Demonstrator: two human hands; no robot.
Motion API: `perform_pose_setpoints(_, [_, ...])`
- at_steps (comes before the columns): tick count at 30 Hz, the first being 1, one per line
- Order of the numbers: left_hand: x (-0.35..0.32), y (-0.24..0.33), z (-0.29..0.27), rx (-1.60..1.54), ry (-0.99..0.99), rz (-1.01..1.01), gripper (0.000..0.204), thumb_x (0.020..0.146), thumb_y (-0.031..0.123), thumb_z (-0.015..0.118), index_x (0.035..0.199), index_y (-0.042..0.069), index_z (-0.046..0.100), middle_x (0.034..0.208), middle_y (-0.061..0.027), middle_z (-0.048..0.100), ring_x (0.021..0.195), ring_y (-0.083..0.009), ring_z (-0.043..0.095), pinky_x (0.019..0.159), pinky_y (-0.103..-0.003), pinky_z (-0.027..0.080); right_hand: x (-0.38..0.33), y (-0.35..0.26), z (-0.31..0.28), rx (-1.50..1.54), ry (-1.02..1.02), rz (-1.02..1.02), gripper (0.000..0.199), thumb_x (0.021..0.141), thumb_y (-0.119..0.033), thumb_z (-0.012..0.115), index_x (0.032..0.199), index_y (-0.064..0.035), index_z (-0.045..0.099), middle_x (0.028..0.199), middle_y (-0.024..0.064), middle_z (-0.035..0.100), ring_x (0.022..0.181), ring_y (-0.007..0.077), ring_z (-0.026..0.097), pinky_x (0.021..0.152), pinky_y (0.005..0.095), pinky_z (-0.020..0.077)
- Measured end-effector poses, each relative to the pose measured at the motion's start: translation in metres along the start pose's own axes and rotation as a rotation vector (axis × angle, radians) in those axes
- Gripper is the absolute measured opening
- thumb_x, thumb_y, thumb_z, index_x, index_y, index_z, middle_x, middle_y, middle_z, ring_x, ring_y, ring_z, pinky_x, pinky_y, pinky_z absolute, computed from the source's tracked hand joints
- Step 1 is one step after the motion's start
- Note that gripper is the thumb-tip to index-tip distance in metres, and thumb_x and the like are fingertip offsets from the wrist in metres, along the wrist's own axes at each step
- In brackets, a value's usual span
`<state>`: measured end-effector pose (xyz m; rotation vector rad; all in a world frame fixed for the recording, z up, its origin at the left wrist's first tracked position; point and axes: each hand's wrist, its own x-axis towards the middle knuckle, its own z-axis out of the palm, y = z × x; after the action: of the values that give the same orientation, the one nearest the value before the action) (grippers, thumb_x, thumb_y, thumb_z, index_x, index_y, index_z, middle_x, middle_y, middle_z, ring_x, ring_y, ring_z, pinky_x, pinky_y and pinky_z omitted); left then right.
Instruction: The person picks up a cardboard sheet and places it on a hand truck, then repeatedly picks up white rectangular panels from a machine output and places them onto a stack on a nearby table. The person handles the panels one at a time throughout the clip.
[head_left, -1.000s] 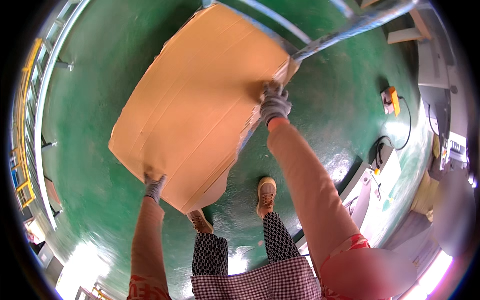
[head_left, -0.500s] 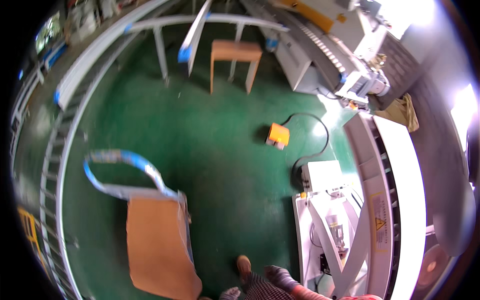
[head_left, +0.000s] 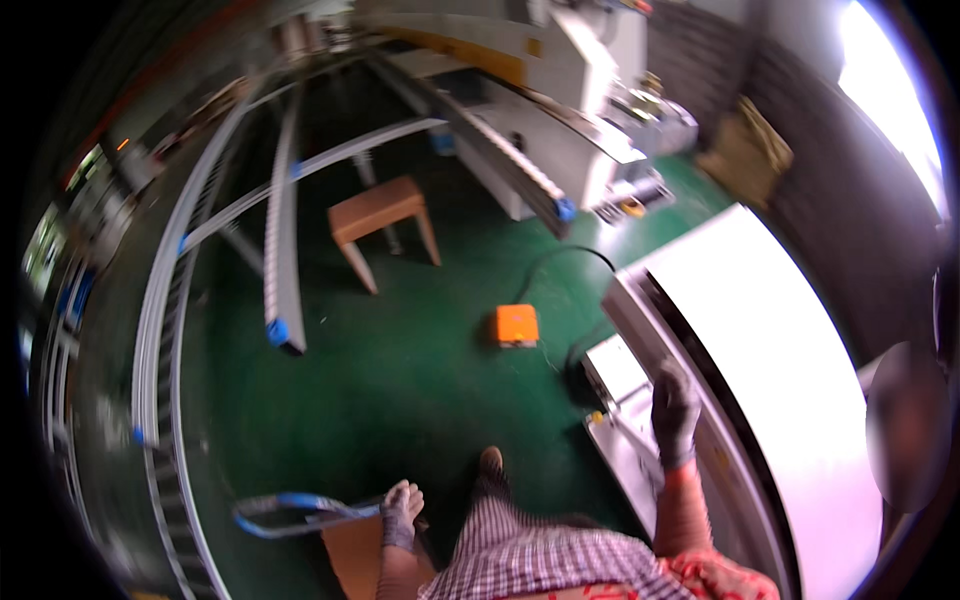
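Head view: left hand (head_left: 401, 512) in a grey glove, low in frame, near the cardboard (head_left: 352, 558), which lies partly cut off at the lower edge, by the left forearm. Contact unclear; fingers look bunched, but can't tell if the left grip is apart or together. Blue-and-white hoop (head_left: 290, 503) just left of that hand. Right hand (head_left: 676, 408), also gloved, is raised beside the white platform (head_left: 770, 350) — blurred, can't tell its grip state or whether it touches the platform's edge. White box (head_left: 616, 367) sits near it. Orange foot pedal (head_left: 517, 324) on the green floor (head_left: 400, 390), black cable (head_left: 572, 250) behind. Brown stool (head_left: 378, 210) farther off, among blue-capped rails (head_left: 283, 230). Writing: red marks on the checked apron (head_left: 545, 568) at the bottom edge — cropped, too blurred to read.
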<state>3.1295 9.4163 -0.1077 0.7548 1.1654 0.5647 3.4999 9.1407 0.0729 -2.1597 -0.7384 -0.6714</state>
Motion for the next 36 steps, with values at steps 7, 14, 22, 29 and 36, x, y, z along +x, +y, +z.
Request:
perform_pose_setpoints(7, [0.094,0.089,0.154,0.038,-0.281,0.041,0.024,0.087,0.017,0.052,0.11,0.009,0.055,0.105,-0.0127,0.059,0.088,-0.0231,0.06,0.077,-0.036,0.05,0.048,0.104,-0.021,-0.322,0.149,0.47,0.026,0.083,-0.019,0.056,0.103,-0.0025,0.058,0.106,0.0169,0.058,0.102,0.0306,0.053,0.091,0.0375,0.0401])
perform_pose_setpoints(14, [0.19,0.096,0.28,0.177,-0.452,0.058,0.022,0.088,0.014,0.052,0.109,0.008,0.056,0.099,-0.0096,0.062,0.082,-0.0188,0.062,0.072,-0.033,0.052,0.004,0.173,0.051,-0.643,-0.34,0.767,0.06,0.087,-0.049,0.039,0.135,-0.0138,0.032,0.141,0.0193,0.022,0.131,0.0387,0.018,0.105,0.0498,0.0121])
perform_pose_setpoints(22, [0.204,0.115,0.38,0.199,-0.492,0.024,0.023,0.087,0.012,0.052,0.109,0.007,0.056,0.101,-0.0104,0.061,0.084,-0.019,0.062,0.075,-0.032,0.052,0.044,0.195,0.076,-0.84,-0.463,0.882,0.06,0.085,-0.047,0.042,0.137,-0.0187,0.03,0.142,0.0162,0.023,0.131,0.0356,0.018,0.105,0.0503,0.0107])
perform_pose_setpoints(29, [0.219,0.167,0.448,0.258,-0.417,0.112,0.023,0.087,0.01,0.052,0.109,0.005,0.056,0.101,-0.011,0.061,0.084,-0.0183,0.062,0.076,-0.032,0.051,0.055,0.183,0.072,-0.874,-0.48,0.913,0.059,0.084,-0.045,0.044,0.136,-0.0192,0.031,0.143,0.0147,0.022,0.132,0.0335,0.018,0.106,0.0482,0.0112])
perform_pose_setpoints(36, [0.253,0.189,0.481,0.194,-0.512,0.136,0.023,0.088,0.01,0.05,0.109,0.005,0.056,0.101,-0.0114,0.061,0.085,-0.0183,0.062,0.076,-0.031,0.052,0.043,0.209,0.081,-0.997,-0.412,1.051,0.059,0.087,-0.045,0.042,0.138,-0.0202,0.028,0.143,0.0153,0.022,0.131,0.0312,0.021,0.106,0.0452,0.0139])
